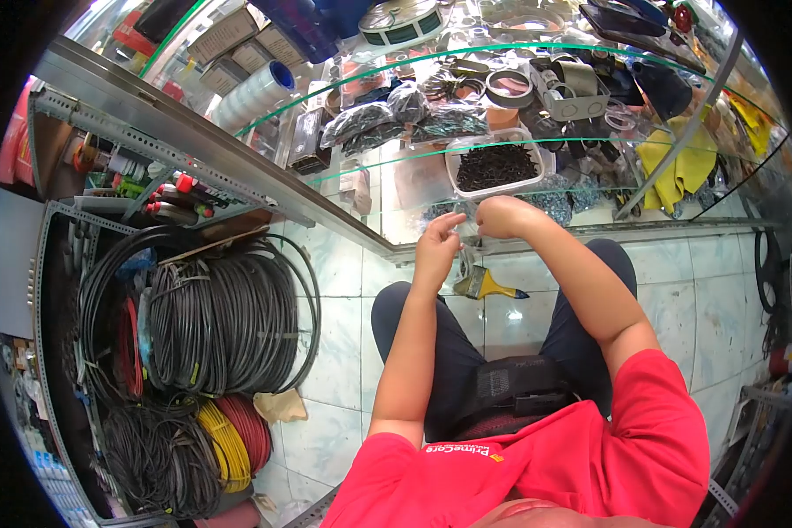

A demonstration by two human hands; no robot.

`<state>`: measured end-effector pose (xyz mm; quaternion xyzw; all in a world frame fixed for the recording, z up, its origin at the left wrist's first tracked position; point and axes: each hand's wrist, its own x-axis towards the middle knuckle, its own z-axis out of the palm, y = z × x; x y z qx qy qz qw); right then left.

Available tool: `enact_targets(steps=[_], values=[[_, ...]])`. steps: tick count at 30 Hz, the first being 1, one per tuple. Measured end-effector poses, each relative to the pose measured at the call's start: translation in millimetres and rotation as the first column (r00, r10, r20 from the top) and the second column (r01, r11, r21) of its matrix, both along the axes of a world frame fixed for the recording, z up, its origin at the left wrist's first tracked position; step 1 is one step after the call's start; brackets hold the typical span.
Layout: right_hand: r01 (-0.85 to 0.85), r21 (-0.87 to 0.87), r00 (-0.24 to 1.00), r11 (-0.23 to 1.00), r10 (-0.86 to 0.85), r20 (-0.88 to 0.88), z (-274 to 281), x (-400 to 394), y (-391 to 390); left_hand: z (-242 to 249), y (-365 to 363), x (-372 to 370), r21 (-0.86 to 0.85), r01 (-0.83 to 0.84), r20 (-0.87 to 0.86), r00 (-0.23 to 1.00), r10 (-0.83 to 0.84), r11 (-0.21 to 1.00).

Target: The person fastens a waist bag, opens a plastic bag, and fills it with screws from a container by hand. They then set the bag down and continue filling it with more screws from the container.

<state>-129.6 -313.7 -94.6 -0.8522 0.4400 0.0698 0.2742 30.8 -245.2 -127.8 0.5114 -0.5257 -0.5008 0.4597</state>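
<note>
My left hand (438, 251) is raised above my knees at the front of the glass display case, its fingers bent toward the thumb. Close beside it, my right hand (504, 218) is closed, with the wrist bent down. Whatever sits in the fingers is too small or hidden to make out. Just beyond the hands, a white plastic tub (502, 187) full of black screws (497, 166) stands on the lower glass shelf. Below the hands, a paintbrush (491, 286) with a yellow handle shows over the tiled floor.
Large black cable coils (224, 326) fill the left side, with yellow (224, 444) and red coils below. The case's metal frame (238, 167) runs diagonally at left. Bagged parts (361, 123), a grey metal box (572, 92) and yellow gloves (678, 163) lie on the shelves.
</note>
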Motion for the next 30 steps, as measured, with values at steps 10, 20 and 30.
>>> enact_targets(steps=[10,20,30], values=[[-0.034,0.288,0.991,0.957,-0.004,0.132,32,1,8,-20,-5,9,-0.126,-0.156,0.475,0.858,0.197,0.98],[-0.132,0.339,0.965,0.931,0.043,0.26,54,-12,8,-18,0,2,-0.309,-0.16,0.692,0.639,0.337,0.938],[0.033,0.403,0.956,0.915,-0.147,0.255,48,-46,-14,-29,-5,9,-0.192,-0.011,0.584,0.802,0.123,0.981]])
